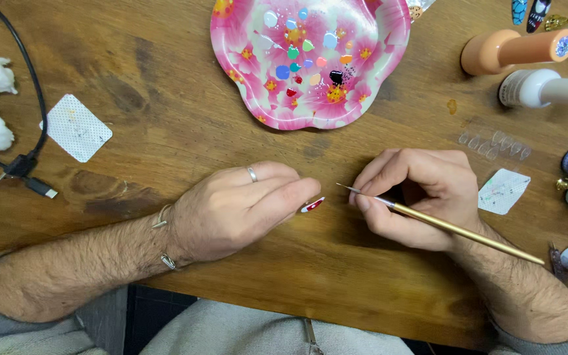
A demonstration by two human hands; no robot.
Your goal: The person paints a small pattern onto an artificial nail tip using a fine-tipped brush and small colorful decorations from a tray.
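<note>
Left hand (231, 210) pinching a red-and-white nail tip (312, 205) steady below the dish (231, 39); right hand (415, 197) gripping a gold brush (455, 229) pen-style, bristles aimed at the tip, forearms braced on desk (165, 118).

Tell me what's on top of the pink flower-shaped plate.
The plate carries small paint blobs in blue, green, orange, red and black. The far rim is cut off by the frame, so anything there is unseen.

2 hands close together, left (238, 207) fingers pinched, right (415, 197) curled in a pen grip.
</note>
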